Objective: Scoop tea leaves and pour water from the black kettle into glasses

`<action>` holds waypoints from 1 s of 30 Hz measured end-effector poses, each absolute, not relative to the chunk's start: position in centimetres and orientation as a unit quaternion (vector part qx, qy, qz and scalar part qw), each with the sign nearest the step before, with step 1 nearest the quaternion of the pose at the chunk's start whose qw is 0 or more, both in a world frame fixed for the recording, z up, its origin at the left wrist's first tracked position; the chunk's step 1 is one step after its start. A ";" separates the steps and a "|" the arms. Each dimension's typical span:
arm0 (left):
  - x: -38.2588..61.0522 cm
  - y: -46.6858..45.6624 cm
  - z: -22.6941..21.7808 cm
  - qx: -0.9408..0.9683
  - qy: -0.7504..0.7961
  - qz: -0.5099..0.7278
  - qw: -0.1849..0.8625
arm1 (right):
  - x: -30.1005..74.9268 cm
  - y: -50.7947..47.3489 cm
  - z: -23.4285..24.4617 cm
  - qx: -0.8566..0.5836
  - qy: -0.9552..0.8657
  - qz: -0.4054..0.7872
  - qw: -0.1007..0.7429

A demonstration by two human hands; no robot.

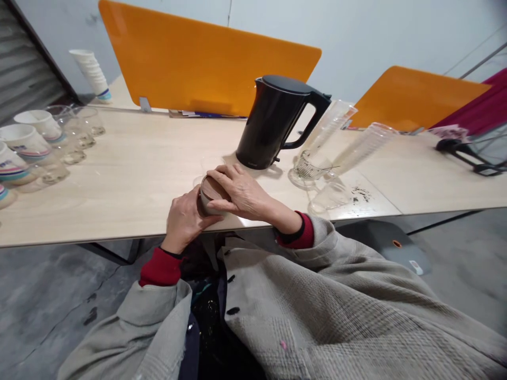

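A small round jar with a brown wooden lid point(211, 191) stands at the near edge of the pale wooden table point(130, 174). My left hand point(184, 219) is wrapped round the jar's side from the left. My right hand point(241, 192) lies curled over the lid from the right, fingers closed on its rim. A black electric kettle point(277, 121) stands just behind the hands. To its right lie a stack of clear plastic cups point(336, 142) on its side and a glass strainer cup point(307, 169).
Paper cups with coloured bands point(24, 145) and clear glasses point(75, 140) line the table's left end, a paper cup stack point(92, 74) farther back. Orange dividers point(198, 63) stand behind. Loose tea crumbs point(360, 195) lie at the right. A grey floor lies below.
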State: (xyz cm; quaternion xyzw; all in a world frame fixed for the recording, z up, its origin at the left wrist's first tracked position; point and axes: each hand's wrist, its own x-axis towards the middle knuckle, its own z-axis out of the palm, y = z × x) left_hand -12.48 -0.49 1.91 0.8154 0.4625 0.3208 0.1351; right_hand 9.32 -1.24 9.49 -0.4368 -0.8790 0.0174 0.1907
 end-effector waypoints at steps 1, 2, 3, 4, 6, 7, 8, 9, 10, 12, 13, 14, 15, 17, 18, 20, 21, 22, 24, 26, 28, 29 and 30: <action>-12.5 -0.5 2.0 0.816 0.461 0.321 0.137 | 9.2 -1.4 9.5 -0.440 -0.879 0.019 0.182; -12.4 -0.5 2.0 0.815 0.461 0.322 0.139 | 9.1 -1.5 9.4 -0.443 -0.879 0.020 0.175; -12.4 -0.6 2.1 0.814 0.462 0.322 0.140 | 9.1 -1.5 9.4 -0.444 -0.880 0.020 0.169; -12.4 -0.6 2.2 0.813 0.464 0.321 0.142 | 9.0 -1.6 9.4 -0.444 -0.880 0.021 0.166; -12.3 -0.6 2.3 0.812 0.466 0.320 0.145 | 8.9 -1.5 9.2 -0.441 -0.881 0.026 0.167; -12.3 -0.6 2.2 0.812 0.465 0.319 0.147 | 8.9 -1.4 9.1 -0.439 -0.882 0.031 0.172; -12.3 -0.6 2.1 0.813 0.463 0.319 0.147 | 9.0 -1.3 9.0 -0.435 -0.882 0.038 0.178; -12.3 -0.6 2.0 0.815 0.462 0.320 0.145 | 9.0 -1.2 8.8 -0.432 -0.881 0.046 0.186; -12.3 -0.5 1.9 0.815 0.462 0.320 0.142 | 9.0 -1.1 8.6 -0.429 -0.880 0.054 0.196; -12.6 -0.4 1.6 0.815 0.466 0.317 0.134 | 9.2 -1.0 8.2 -0.425 -0.876 0.069 0.216; -12.7 -0.3 1.5 0.816 0.466 0.315 0.133 | 9.4 -1.0 8.0 -0.426 -0.873 0.074 0.227; -12.9 -0.2 1.4 0.818 0.464 0.313 0.134 | 9.7 -1.1 7.8 -0.428 -0.868 0.078 0.237; -13.2 -0.2 1.3 0.820 0.459 0.313 0.139 | 10.1 -1.3 7.8 -0.433 -0.863 0.082 0.247; -13.7 -0.1 1.4 0.825 0.441 0.317 0.156 | 11.5 -1.7 8.0 -0.453 -0.847 0.086 0.267; -13.9 -0.1 1.4 0.826 0.434 0.319 0.167 | 12.3 -1.9 8.2 -0.467 -0.836 0.080 0.277; -14.1 -0.1 1.5 0.822 0.430 0.324 0.186 | 14.3 -2.2 9.1 -0.501 -0.811 0.052 0.299; -14.1 -0.2 1.6 0.817 0.432 0.328 0.192 | 15.4 -2.1 9.6 -0.517 -0.798 0.031 0.309; -14.0 -0.2 1.6 0.812 0.437 0.334 0.197 | 16.3 -1.8 10.2 -0.530 -0.787 0.009 0.317; -13.8 -0.2 1.5 0.801 0.446 0.346 0.199 | 18.0 -0.7 11.3 -0.545 -0.772 -0.029 0.327; -13.6 -0.2 1.4 0.797 0.452 0.349 0.197 | 19.0 1.3 12.1 -0.546 -0.766 -0.058 0.335; -13.4 -0.1 1.3 0.798 0.457 0.344 0.192 | 19.1 3.7 12.6 -0.541 -0.765 -0.077 0.340; -13.4 -0.1 1.3 0.799 0.458 0.340 0.190 | 18.9 5.0 12.8 -0.538 -0.766 -0.082 0.342; -13.5 -0.1 1.3 0.800 0.458 0.339 0.189 | 18.5 6.3 12.8 -0.535 -0.768 -0.084 0.342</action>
